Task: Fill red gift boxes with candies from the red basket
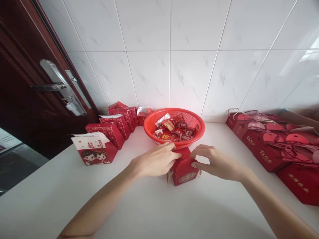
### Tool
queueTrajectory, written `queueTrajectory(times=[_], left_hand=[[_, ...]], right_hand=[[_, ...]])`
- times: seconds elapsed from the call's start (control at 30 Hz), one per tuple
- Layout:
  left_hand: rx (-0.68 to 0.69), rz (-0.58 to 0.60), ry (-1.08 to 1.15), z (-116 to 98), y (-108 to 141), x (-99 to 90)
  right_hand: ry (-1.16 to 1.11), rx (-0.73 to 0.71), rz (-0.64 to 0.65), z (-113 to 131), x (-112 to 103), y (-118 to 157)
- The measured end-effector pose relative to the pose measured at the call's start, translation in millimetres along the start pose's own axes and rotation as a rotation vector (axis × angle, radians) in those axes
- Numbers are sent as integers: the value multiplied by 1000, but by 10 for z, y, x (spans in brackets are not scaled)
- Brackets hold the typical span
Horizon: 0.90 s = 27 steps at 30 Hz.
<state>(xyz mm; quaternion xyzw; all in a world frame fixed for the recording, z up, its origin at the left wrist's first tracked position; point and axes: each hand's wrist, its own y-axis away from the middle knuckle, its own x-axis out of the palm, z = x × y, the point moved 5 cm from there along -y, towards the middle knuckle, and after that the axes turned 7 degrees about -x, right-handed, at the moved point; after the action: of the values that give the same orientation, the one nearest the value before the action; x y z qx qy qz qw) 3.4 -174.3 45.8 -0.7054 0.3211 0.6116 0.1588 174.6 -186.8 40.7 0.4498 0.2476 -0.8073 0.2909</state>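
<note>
A small red gift box (184, 173) with a rounded top flap, a gold emblem on its front and a twisted cord at its sides stands upright on the white table. My left hand (156, 160) is closed on the box's upper left side, its fingertips at the top. At the upper right edge, my right hand (214, 162) pinches the box between thumb and fingers. My fingers partly cover the box's top, and its inside cannot be seen. Right behind it sits a red plastic basket (148, 127) holding several wrapped candies (183, 125).
Several red boxes (259, 146) with cord handles crowd the table's right side. On the left stand red cartons (106, 130) in a row, the front one (96, 154) printed with cartoon figures. White tiles (149, 76) rise behind the table; a dark wooden door (22, 76) is at left.
</note>
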Motion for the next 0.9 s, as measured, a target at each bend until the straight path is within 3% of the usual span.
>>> queueTrajectory(times=[0.13,0.27,0.4,0.63,0.77,0.9], left_hand=[[-3,-9,87,9,-13,-8],[-89,-54,150,2,-52,18],[-122,-101,185,-48,-76,58],[-108,-96,228,-67,-78,97],[-111,-107,249,-54,-75,99],[-111,-117,267,-40,-75,104]], right_hand=[[119,99,-104,-89,34,-44],[53,199,-110,-221,92,-55],[-131,210,-55,-396,90,-42],[-406,148,163,-598,124,-37],[-463,221,183,-694,156,-38],[-789,193,142,-574,35,0]])
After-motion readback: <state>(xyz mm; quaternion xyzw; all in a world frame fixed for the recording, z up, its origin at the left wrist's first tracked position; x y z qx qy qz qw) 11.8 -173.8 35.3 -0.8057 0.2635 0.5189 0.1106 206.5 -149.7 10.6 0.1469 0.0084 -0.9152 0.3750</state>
